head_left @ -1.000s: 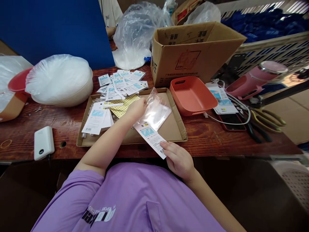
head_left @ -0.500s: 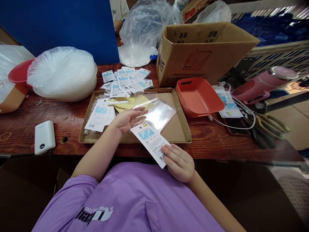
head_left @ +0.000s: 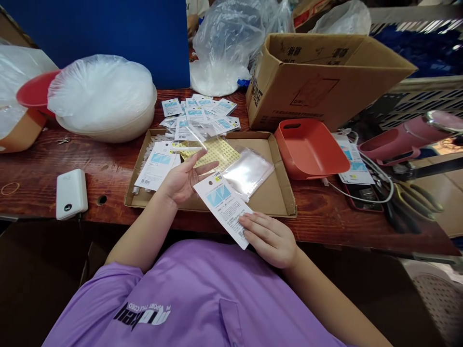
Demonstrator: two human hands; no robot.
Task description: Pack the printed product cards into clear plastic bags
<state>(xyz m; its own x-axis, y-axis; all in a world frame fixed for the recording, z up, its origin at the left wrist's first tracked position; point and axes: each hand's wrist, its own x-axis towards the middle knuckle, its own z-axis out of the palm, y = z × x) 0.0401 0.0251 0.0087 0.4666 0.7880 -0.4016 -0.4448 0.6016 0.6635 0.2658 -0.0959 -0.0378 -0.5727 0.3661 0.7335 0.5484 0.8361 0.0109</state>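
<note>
across the near rim of the cardboard tray (head_left: 280, 209), the printed card (head_left: 222, 202), likely light, stiff and best held by its edges, is pinched low by the right hand (head_left: 271, 238), while the left hand (head_left: 182, 180) spreads loosely, its hold on the clear sleeve (head_left: 197, 136) unclear.

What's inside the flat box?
The flat box holds white cards, a yellow sheet, clear bags and small clear bits. What lies under the cards, sheet and bags is covered, so I can't tell.
</note>
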